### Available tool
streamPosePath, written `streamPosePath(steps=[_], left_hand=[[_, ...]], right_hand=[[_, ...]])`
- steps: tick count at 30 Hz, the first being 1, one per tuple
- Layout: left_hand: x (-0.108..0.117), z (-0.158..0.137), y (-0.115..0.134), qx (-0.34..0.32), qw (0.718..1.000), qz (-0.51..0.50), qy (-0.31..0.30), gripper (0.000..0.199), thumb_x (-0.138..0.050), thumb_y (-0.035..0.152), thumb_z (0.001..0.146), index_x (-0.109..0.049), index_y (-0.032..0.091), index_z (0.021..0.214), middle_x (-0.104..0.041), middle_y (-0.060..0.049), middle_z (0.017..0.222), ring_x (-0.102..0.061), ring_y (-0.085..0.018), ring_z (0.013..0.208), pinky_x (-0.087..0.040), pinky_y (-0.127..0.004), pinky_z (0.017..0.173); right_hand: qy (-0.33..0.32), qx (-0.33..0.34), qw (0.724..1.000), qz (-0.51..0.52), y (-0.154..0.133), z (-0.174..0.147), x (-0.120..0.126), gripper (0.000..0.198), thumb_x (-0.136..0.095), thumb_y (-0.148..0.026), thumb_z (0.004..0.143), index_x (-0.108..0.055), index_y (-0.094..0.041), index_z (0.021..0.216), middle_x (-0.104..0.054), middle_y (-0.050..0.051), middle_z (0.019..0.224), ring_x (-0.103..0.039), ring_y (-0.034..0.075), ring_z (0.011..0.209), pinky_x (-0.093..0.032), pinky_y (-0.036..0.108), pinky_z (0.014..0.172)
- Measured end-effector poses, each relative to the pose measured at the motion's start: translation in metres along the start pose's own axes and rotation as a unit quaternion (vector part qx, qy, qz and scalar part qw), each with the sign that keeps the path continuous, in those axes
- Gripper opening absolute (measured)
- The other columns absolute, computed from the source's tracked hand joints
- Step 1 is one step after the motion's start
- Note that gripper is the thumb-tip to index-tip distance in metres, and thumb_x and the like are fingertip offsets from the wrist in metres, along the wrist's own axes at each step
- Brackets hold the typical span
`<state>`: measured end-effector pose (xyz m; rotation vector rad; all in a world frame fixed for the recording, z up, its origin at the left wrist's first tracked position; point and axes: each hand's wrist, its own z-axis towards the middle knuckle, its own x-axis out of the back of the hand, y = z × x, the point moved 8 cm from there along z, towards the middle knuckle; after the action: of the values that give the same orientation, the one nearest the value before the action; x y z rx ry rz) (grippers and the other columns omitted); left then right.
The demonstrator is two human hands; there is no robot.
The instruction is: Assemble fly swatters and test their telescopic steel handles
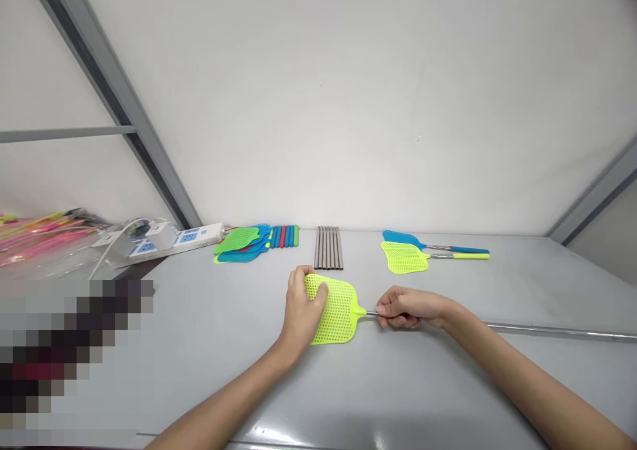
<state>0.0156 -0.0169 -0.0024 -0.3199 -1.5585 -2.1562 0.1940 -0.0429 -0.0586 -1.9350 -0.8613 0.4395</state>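
Observation:
My left hand [303,307] grips the outer edge of a yellow-green fly swatter head [338,310], thumb on top of the mesh. My right hand [405,307] pinches a thin metal rod [547,330] close to the swatter's neck. The rod runs from that neck, passes behind my right hand and forearm, and reaches the right edge of the view. Beyond my hands lie several short metal tubes [328,247] side by side. To their right rest two fly swatters, one blue [401,238] and one yellow [405,257], with matching coloured grips.
Left of the tubes is a row of coloured handle grips [284,236], beside a pile of loose swatter heads [239,239]. A white power strip [199,237] with a plugged-in adapter sits further left. Pink and yellow items in clear plastic [44,237] are at the far left.

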Motion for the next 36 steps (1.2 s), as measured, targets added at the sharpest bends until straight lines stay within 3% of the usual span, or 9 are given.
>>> streamPosePath(steps=[5, 11, 16, 28, 36], left_hand=[[-0.004, 0.005, -0.006, 0.034, 0.998, -0.025, -0.041, 0.01, -0.044, 0.027, 0.075, -0.044, 0.022, 0.084, -0.05, 0.003, 0.075, -0.05, -0.015, 0.066, -0.039, -0.026, 0.059], [0.004, 0.017, -0.009, 0.011, 0.999, -0.046, -0.011, 0.013, -0.048, 0.029, 0.074, -0.049, 0.02, 0.083, -0.055, 0.0, 0.084, -0.053, -0.017, 0.078, -0.04, -0.027, 0.068], [0.007, 0.025, -0.016, 0.008, 0.999, -0.039, 0.006, 0.015, -0.048, 0.032, 0.074, -0.05, 0.019, 0.083, -0.057, -0.001, 0.084, -0.054, -0.018, 0.079, -0.04, -0.028, 0.071], [0.013, 0.003, 0.006, -0.057, 0.996, 0.027, 0.061, 0.012, -0.047, 0.032, 0.078, -0.044, 0.021, 0.081, -0.052, 0.0, 0.081, -0.05, -0.016, 0.076, -0.039, -0.027, 0.07], [0.013, -0.007, 0.018, -0.093, 0.994, 0.005, 0.063, 0.014, -0.049, 0.032, 0.078, -0.041, 0.021, 0.081, -0.048, 0.001, 0.078, -0.049, -0.015, 0.072, -0.039, -0.025, 0.068]], right_hand=[[0.017, 0.035, 0.999, -0.038, -0.004, 0.002, 0.003, 0.03, -0.047, -0.036, 0.08, -0.06, -0.01, 0.074, -0.038, -0.004, 0.049, -0.026, 0.003, 0.04, -0.017, 0.019, 0.039], [0.064, 0.047, 0.993, -0.09, -0.01, -0.003, 0.013, 0.036, -0.049, -0.048, 0.077, -0.058, -0.013, 0.084, -0.05, -0.002, 0.058, -0.035, 0.005, 0.043, -0.027, 0.019, 0.041], [0.097, 0.039, 0.985, -0.14, -0.012, -0.008, 0.022, 0.034, -0.054, -0.046, 0.074, -0.061, -0.014, 0.082, -0.049, -0.001, 0.058, -0.037, 0.006, 0.046, -0.029, 0.019, 0.042], [0.144, 0.056, 0.98, -0.123, -0.021, -0.007, 0.011, 0.029, -0.053, -0.038, 0.074, -0.062, -0.011, 0.066, -0.037, -0.004, 0.046, -0.029, 0.006, 0.045, -0.019, 0.021, 0.043], [0.075, 0.024, 0.994, -0.081, -0.017, -0.007, -0.003, 0.031, -0.05, -0.04, 0.076, -0.057, -0.013, 0.063, -0.028, -0.007, 0.041, -0.021, 0.005, 0.04, -0.012, 0.022, 0.04]])
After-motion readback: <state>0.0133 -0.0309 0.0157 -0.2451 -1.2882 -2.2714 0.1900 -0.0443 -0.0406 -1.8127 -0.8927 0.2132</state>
